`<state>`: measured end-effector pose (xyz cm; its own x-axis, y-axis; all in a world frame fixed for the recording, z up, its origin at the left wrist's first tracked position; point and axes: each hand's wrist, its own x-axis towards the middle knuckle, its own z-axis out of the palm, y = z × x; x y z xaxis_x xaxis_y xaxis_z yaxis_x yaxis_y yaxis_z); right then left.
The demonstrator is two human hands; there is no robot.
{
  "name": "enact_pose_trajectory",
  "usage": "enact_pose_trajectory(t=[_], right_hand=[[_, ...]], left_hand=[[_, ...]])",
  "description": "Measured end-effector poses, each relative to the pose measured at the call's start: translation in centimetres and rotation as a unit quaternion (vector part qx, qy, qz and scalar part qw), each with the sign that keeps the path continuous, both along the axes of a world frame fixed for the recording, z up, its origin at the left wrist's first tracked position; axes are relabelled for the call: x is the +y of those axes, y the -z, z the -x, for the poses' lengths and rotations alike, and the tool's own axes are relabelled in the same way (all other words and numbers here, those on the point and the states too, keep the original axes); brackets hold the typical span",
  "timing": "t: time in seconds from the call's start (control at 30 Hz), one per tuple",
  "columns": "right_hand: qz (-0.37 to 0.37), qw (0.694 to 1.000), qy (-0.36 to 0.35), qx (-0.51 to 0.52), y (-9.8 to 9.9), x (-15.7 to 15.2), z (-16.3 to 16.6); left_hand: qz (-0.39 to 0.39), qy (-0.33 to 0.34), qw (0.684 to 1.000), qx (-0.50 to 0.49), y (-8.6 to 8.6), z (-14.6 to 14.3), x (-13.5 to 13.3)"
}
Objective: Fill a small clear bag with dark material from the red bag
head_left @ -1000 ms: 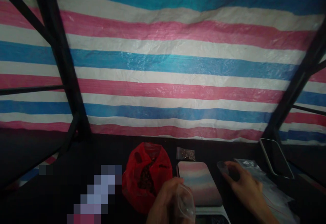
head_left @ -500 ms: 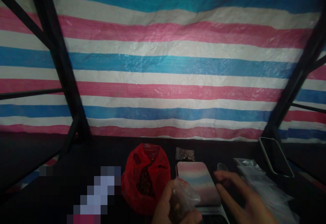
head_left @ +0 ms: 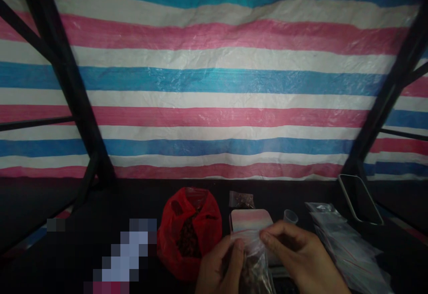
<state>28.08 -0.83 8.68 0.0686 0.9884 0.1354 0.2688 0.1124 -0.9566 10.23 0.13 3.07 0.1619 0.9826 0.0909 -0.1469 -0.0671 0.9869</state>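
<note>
Both hands grip a clear zip bag (head_left: 254, 267) with small brown pieces in its lower part. My left hand (head_left: 219, 262) pinches the bag's upper left edge between thumb and fingers. At the upper right corner of its mouth, my right hand (head_left: 297, 254) pinches the plastic with thumb and forefinger. Behind the bag lies a small scale (head_left: 252, 217) with a shiny plate that mirrors the stripes; the bag and hands cover much of it. Left of my left hand stands an open red plastic bag (head_left: 209, 240) holding brown dried pieces.
A small filled zip bag (head_left: 241, 199) lies beyond the scale. To the right are a small clear cup (head_left: 290, 217), a fanned stack of flat zip bags (head_left: 351, 249) and a phone (head_left: 361, 199). Black frame legs (head_left: 72, 102) flank a striped sheet (head_left: 227, 115) behind the black table.
My right hand has moved left from beside the cup and taken hold of the zip bag's mouth. The bag now hangs more upright, its top edge drawn flat between both hands.
</note>
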Motion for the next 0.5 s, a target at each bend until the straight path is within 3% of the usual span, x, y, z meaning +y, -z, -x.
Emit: enact_pose_trajectory(t=[0.1, 0.27, 0.5], right_hand=[[-0.021, 0.999, 0.016, 0.032, -1.2, 1.3, 0.3], [-0.008, 0.995, -0.086, 0.054, -0.8, 1.7, 0.9], [0.005, 0.997, -0.043, 0.066, 0.7, 1.2, 0.7]], left_hand=[[0.020, -0.007, 1.000, 0.009, -0.4, 0.6, 0.6], [0.025, -0.001, 1.000, -0.002, -0.9, 0.9, 0.9], [0.052, -0.007, 0.998, -0.038, -1.8, -1.3, 0.2]])
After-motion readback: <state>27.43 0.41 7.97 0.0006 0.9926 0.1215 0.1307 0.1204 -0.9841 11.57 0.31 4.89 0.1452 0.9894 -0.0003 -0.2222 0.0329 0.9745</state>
